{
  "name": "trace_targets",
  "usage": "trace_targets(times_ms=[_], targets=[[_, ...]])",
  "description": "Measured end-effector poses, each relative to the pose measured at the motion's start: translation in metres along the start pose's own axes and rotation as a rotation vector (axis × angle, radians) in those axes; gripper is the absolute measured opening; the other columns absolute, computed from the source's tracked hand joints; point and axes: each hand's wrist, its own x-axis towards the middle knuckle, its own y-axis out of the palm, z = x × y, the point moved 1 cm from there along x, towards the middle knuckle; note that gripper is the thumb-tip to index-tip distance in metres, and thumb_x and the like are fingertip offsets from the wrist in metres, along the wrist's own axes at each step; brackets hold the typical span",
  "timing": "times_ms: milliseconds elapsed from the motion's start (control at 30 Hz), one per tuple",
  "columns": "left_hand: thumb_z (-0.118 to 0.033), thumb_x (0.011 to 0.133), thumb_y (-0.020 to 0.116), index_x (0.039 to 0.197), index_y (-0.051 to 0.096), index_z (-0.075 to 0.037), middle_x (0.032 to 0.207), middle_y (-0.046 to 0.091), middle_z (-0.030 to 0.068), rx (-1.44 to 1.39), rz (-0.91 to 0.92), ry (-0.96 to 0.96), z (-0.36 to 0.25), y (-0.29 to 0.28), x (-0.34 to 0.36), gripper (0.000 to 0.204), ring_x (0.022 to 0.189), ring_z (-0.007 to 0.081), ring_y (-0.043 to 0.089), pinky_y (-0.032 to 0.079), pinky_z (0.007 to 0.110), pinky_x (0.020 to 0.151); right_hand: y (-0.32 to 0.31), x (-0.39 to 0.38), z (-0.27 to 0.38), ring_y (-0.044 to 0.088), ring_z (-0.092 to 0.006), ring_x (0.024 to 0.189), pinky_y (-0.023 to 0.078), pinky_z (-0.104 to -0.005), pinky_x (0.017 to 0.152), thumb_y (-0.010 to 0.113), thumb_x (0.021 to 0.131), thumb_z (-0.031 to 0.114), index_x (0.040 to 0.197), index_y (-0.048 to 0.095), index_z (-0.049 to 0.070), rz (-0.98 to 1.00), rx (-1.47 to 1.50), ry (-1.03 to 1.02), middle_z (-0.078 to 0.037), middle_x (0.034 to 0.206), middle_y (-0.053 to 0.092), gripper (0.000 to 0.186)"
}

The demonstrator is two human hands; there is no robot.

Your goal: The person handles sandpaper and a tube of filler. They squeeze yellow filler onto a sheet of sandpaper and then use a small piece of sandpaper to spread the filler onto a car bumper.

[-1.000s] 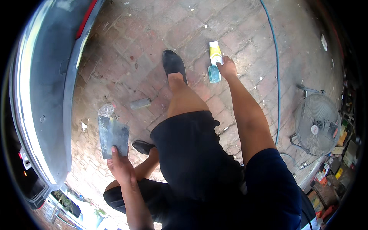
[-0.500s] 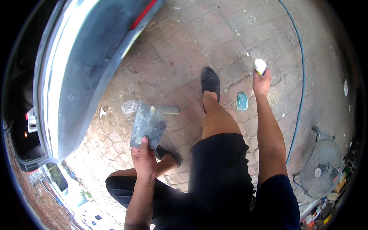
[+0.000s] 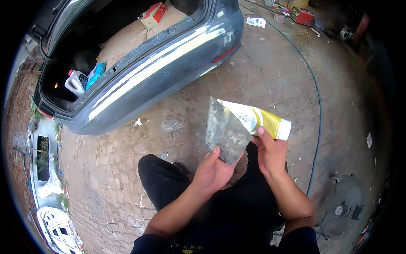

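Note:
My left hand [image 3: 215,172] grips a stack of flat, grey, stained plates [image 3: 224,127], thumb on their lower part. My right hand [image 3: 272,154] holds a yellow-and-white squeeze tube [image 3: 272,123] with a white cap at its right end, thumb on the tube's side. The tube's narrow end lies behind or against the upper part of the plates. Both hands are in front of my dark-clothed lap, with the brick paving beyond them.
A grey car rear [image 3: 165,72] with pale filler patches and an open boot holding jugs and a box stands ahead-left. A blue hose [image 3: 319,110] runs along the right, near a floor fan [image 3: 341,207]. A clear plastic bottle [image 3: 171,125] lies on the paving. A red machine [image 3: 304,16] sits far back.
My right hand has picked the tube up off the paving and brought it to the plates in my left hand. The view has swung up, showing more of the car.

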Motion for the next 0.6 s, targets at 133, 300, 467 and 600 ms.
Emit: trace_targets(times_ms=[133, 300, 467, 600], targets=[[-0.026, 0.103, 0.066, 0.151, 0.049, -0.013, 0.151, 0.056, 0.0097, -0.003, 0.022, 0.168, -0.003, 0.002, -0.042, 0.053, 0.146, 0.0257, 0.046, 0.031, 0.046, 0.125, 0.001, -0.059, -0.038, 0.068, -0.0127, 0.093, 0.055, -0.0293, 0.081, 0.073, 0.097, 0.002, 0.124, 0.065, -0.002, 0.362, -0.137, 0.107, -0.005, 0.11, 0.071, 0.029], [-0.016, 0.107, 0.061, 0.142, 0.055, -0.002, 0.142, 0.063, 0.0096, 0.17, -0.152, 0.467, -0.032, -0.013, -0.086, 0.038, 0.133, 0.0247, 0.059, 0.04, 0.046, 0.12, -0.01, -0.071, -0.044, 0.058, -0.0079, 0.071, 0.048, -0.0223, 0.067, 0.05, 0.112, 0.044, 0.116, 0.064, 0.001, 0.476, -0.192, 0.146, -0.002, 0.087, 0.065, 0.045], [-0.014, 0.107, 0.061, 0.136, 0.059, -0.002, 0.134, 0.067, 0.0101, 0.26, -0.222, 0.476, -0.033, -0.036, -0.096, 0.032, 0.122, 0.0223, 0.064, 0.05, 0.042, 0.104, -0.013, -0.069, -0.063, 0.056, -0.0084, 0.059, 0.047, -0.0212, 0.059, 0.044, 0.114, 0.045, 0.104, 0.063, 0.003, 0.544, -0.403, 0.431, -0.002, 0.072, 0.063, 0.047], [-0.015, 0.108, 0.061, 0.134, 0.061, -0.001, 0.13, 0.069, 0.01, 0.272, -0.262, 0.448, -0.034, -0.038, -0.091, 0.029, 0.115, 0.0195, 0.067, 0.053, 0.038, 0.097, -0.014, -0.058, -0.065, 0.061, -0.0094, 0.062, 0.051, -0.0221, 0.061, 0.048, 0.113, 0.045, 0.108, 0.065, 0.003, 0.555, -0.341, 0.549, -0.003, 0.075, 0.066, 0.046]])
